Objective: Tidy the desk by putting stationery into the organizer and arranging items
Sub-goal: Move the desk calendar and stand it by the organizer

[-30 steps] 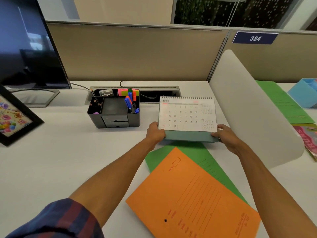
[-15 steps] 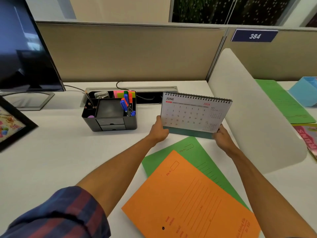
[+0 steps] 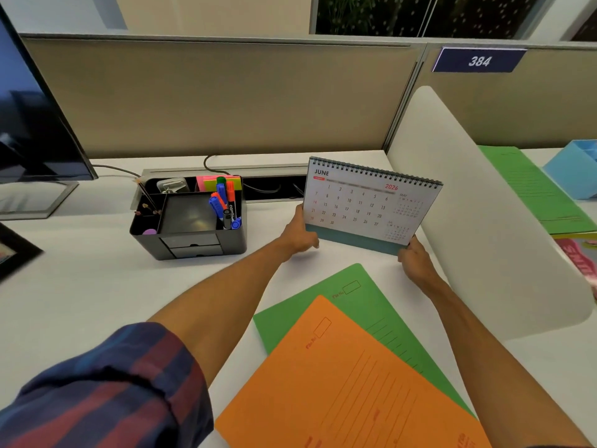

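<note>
Taking the dark grey organizer (image 3: 190,232) as the landmark: far to its left a monitor (image 3: 35,118) stands on its foot at the back of the white tabletop (image 3: 80,286); nearer the viewer on that same side, the corner of a black picture frame (image 3: 14,250) shows at the edge. The organizer itself holds pencils (image 3: 147,200) in its left compartment, a metal clip (image 3: 171,185) and bright sticky notes (image 3: 223,182) at the back, and blue and orange markers (image 3: 224,205) upright in its right compartment; two small drawers face the viewer. Behind it a cable slot (image 3: 274,187) runs along the beige partition. Just right of the organizer the left hand (image 3: 298,236) grips the lower left corner of a spiral-bound desk calendar (image 3: 368,205), open at June 2026; the calendar is tilted, its right end lower, and whether its base touches the tabletop cannot be told; the right hand (image 3: 415,261) grasps its lower right corner, fingers curled round the teal base. In front of the calendar, right of the organizer and nearer the viewer, a green file folder (image 3: 355,302) lies flat with an orange file folder (image 3: 349,389) overlapping it. Further right stands a white curved divider (image 3: 478,221); beyond it lie another green folder (image 3: 533,189) and a light blue box (image 3: 578,169).
</note>
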Motion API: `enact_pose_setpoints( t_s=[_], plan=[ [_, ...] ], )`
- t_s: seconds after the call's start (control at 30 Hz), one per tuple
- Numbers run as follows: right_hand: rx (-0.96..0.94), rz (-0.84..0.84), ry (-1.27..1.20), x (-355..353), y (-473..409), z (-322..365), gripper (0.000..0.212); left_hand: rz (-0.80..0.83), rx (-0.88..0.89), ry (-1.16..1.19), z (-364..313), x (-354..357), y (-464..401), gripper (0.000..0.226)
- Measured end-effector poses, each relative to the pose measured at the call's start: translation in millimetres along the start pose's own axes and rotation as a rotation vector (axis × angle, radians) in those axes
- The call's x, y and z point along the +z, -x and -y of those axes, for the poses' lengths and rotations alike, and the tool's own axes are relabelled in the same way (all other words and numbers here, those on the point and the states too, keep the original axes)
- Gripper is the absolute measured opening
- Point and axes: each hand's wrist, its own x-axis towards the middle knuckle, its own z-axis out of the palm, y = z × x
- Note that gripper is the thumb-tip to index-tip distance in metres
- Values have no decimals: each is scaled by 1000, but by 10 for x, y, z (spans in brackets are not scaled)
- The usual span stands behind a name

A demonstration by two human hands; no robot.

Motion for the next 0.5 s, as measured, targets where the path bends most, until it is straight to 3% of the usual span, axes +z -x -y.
enact_pose_setpoints(
  t_s=[0.5],
  plan=[
    [55, -56, -132, -76, -150, -51, 61, 66, 10, 32, -226, 59, -412, 85]
  ],
)
